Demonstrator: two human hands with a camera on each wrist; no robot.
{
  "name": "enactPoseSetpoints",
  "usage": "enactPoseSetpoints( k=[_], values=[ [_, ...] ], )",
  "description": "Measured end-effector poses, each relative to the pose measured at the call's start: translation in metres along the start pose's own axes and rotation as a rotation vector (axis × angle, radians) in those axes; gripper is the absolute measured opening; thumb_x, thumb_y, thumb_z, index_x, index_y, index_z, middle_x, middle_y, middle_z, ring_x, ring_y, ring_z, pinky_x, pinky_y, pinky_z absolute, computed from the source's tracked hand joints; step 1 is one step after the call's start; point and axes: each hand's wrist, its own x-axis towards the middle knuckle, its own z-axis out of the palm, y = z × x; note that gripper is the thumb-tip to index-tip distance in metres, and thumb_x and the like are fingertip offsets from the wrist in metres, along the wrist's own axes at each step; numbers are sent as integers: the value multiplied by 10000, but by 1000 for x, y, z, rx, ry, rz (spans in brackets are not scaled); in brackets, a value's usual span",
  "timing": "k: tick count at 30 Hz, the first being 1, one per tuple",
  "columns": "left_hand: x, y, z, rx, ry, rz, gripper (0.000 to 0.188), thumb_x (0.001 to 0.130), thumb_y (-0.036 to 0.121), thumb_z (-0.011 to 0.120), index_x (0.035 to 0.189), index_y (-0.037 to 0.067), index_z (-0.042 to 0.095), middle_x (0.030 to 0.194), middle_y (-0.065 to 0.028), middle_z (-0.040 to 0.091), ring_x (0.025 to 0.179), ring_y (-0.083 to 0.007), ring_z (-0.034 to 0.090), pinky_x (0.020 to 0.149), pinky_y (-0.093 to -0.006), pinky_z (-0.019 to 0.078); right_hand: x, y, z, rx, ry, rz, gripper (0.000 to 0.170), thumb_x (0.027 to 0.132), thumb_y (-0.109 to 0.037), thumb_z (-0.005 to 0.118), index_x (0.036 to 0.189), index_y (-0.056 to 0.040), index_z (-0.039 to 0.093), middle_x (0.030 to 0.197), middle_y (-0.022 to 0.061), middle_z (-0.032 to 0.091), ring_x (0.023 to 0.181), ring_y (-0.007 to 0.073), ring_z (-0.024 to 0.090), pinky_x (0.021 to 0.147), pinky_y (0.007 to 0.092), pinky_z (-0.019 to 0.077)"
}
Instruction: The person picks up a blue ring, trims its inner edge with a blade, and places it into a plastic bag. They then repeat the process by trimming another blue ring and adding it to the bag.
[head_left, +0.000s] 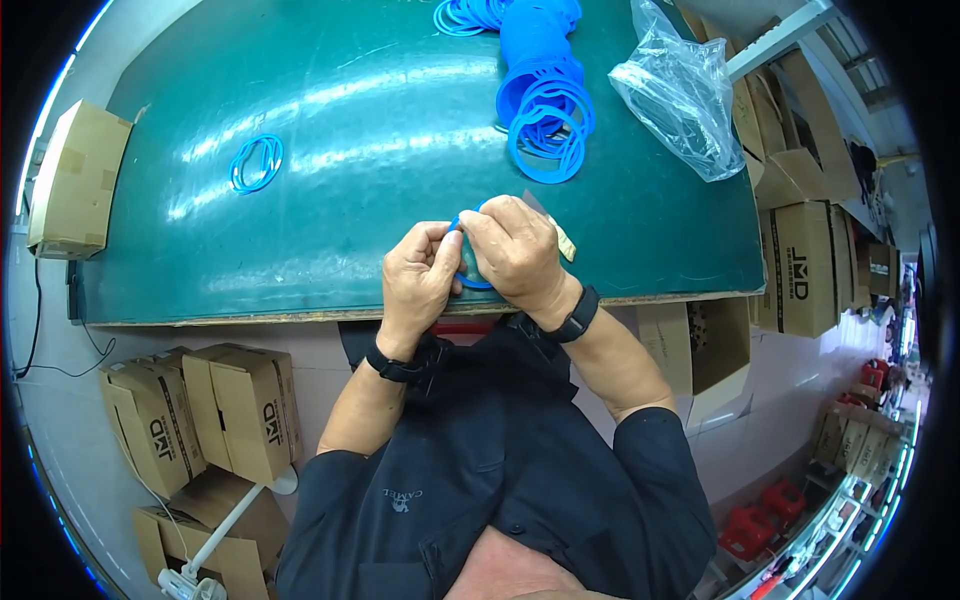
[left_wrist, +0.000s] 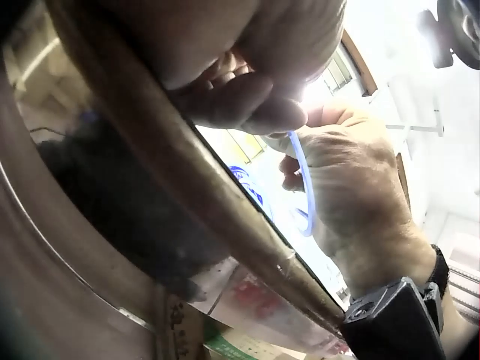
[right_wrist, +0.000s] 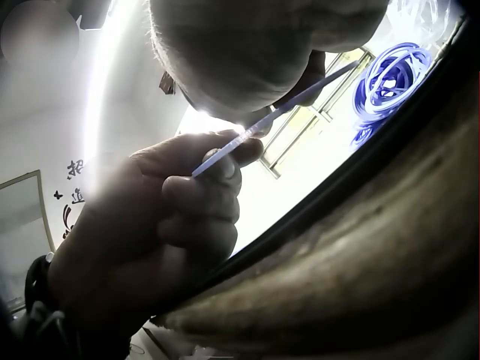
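Over the front edge of the green table, my left hand (head_left: 412, 278) pinches a thin blue ring (head_left: 474, 284) between thumb and fingers. My right hand (head_left: 522, 255) grips the same ring from the other side, its fingers bent over the top and hiding part of it. In the left wrist view the ring (left_wrist: 307, 180) curves down beside the right palm. Edge-on, the ring (right_wrist: 277, 114) spans both hands in the right wrist view. Just beyond the right hand shows a flat grey blade (head_left: 534, 202) with a pale yellowish handle (head_left: 567, 246), partly covered by that hand.
A long stack of blue rings (head_left: 540, 45) lies at the back, with loose rings (head_left: 552, 150) at its near end. Several rings (head_left: 257, 164) lie on the left of the green table (head_left: 350, 220). A clear plastic bag (head_left: 680, 95) and cardboard boxes (head_left: 800, 265) are at right.
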Motion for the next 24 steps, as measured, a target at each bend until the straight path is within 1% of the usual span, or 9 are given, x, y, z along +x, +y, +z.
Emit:
enactPoseSetpoints(
  k=[4, 8, 11, 12, 15, 17, 21, 24],
  values=[
    [0, 0, -2, 8, -10, -18, 135, 1022, 111, 634, 1086, -2, 667, 735, -12, 648, 529, -32, 542, 468, -178, 421, 0, 0, 3, 2, 38, -5, 142, 758, 19, 731, 857, -45, 651, 789, 68, 585, 669, 232, 620, 538, 346, 499],
    [-1, -3, -4, 30, -35, 15, 139, 1024, 118, 637, 1089, -1, 667, 749, -14, 650, 542, -30, 543, 472, -178, 423, 0, 1, 3, 24, -31, 15, 143, 765, 19, 725, 845, -48, 627, 799, 82, 582, 689, 249, 621, 569, 363, 509],
    [-2, -2, -4, 38, -43, 7, 140, 1027, 121, 634, 1088, 0, 667, 750, -13, 645, 547, -29, 538, 478, -177, 422, 3, 4, 0, 22, -80, -8, 127, 780, -22, 686, 871, -32, 598, 826, 104, 545, 754, 262, 614, 610, 353, 522],
    [-2, -1, -4, 43, -48, 4, 141, 1028, 123, 633, 1088, 0, 666, 751, -12, 643, 550, -28, 535, 481, -176, 421, 2, 4, -2, 21, -80, -8, 127, 780, -22, 686, 871, -32, 598, 826, 104, 545, 754, 262, 614, 610, 353, 522],
    [-1, -3, -6, 6, -69, -17, 147, 1034, 131, 626, 1089, 1, 666, 749, -10, 639, 546, -28, 525, 484, -175, 415, 0, 4, -5, 73, -107, 24, 166, 786, 12, 718, 896, -41, 605, 850, 109, 586, 752, 283, 626, 632, 389, 515],
    [1, -3, -9, -12, -76, -26, 150, 1036, 134, 622, 1090, 1, 665, 748, -8, 636, 544, -28, 520, 486, -174, 412, -2, 4, -8, 84, -118, 14, 171, 788, 12, 717, 904, -39, 603, 857, 110, 585, 755, 283, 626, 635, 389, 517],
    [7, 5, -15, -68, -132, -65, 161, 1027, 163, 635, 1041, 7, 673, 713, 6, 632, 539, -23, 509, 488, -182, 403, -7, 3, -13, 118, -148, -21, 189, 787, 14, 718, 921, -35, 595, 877, 113, 585, 766, 284, 626, 647, 388, 521],
    [14, 15, -21, -79, -243, -205, 189, 1036, 182, 607, 990, 10, 668, 706, 6, 623, 553, -31, 500, 505, -186, 389, -9, 2, -15, 153, -166, -58, 203, 780, 22, 721, 926, -33, 590, 892, 116, 587, 778, 284, 627, 658, 384, 525]
  ],
)
